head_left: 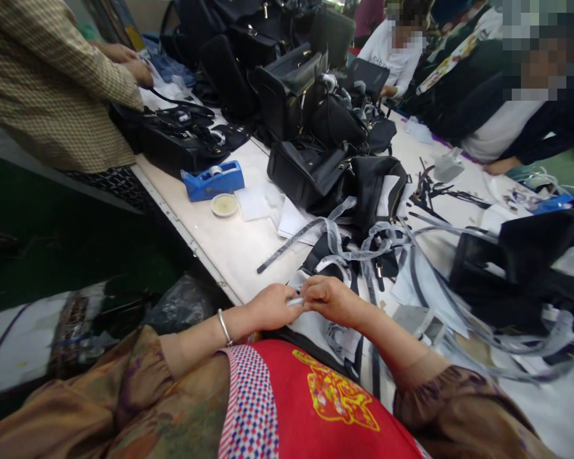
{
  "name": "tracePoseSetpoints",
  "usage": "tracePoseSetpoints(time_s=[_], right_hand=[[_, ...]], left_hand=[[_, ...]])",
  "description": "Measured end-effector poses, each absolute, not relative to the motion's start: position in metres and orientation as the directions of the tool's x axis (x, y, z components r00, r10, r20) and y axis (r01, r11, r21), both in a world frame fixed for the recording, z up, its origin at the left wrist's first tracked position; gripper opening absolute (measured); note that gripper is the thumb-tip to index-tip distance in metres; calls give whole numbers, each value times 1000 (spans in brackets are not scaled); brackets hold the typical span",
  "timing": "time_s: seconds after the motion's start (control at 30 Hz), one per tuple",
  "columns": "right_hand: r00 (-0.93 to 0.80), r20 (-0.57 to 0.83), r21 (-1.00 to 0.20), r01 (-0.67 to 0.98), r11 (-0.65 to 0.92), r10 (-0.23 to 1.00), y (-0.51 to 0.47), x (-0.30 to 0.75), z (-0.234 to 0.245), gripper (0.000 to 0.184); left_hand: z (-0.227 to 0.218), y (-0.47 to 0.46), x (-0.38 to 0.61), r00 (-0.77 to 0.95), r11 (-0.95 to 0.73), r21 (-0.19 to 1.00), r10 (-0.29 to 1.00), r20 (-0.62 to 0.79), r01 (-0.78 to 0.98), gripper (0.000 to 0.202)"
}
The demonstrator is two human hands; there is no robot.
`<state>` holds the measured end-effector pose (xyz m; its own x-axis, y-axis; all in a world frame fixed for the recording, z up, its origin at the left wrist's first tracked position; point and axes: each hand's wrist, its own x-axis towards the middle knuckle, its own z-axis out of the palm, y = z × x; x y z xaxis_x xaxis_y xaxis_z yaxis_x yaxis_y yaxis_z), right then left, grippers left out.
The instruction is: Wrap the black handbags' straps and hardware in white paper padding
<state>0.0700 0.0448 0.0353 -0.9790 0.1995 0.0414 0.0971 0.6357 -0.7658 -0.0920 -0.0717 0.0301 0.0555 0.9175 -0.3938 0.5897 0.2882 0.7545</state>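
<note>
My left hand [273,307], with a bangle at its wrist, and my right hand [332,301] meet just above the near edge of the table. Both sets of fingers are closed on a small whitish strip [294,301], whose exact kind I cannot make out. Beneath them lies a black bag part [325,252] with pale lining or paper, partly hidden by my hands. Beyond my fingers, a black strap wrapped in clear plastic [289,245] stretches across the table. A gold-coloured zip pull [379,271] shows to the right.
A blue tape dispenser [213,182], a small round dish [224,204] and white paper sheets [258,203] are at the left. Black handbags [306,172] pile up at the back. Loose straps and plastic [502,363] cover the right side. Several other people work around the table.
</note>
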Motion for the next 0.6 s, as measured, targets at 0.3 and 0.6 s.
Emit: tracePoseSetpoints(time_s=[0.3, 0.6], right_hand=[[-963, 94, -660, 130, 740, 253, 34, 78, 32, 18], [-918, -126, -810, 315, 495, 376, 50, 82, 40, 29]], left_hand=[[24, -55, -98, 254, 285, 813, 852, -457, 508, 34], [21, -67, -85, 100, 198, 717, 931, -351, 668, 39]])
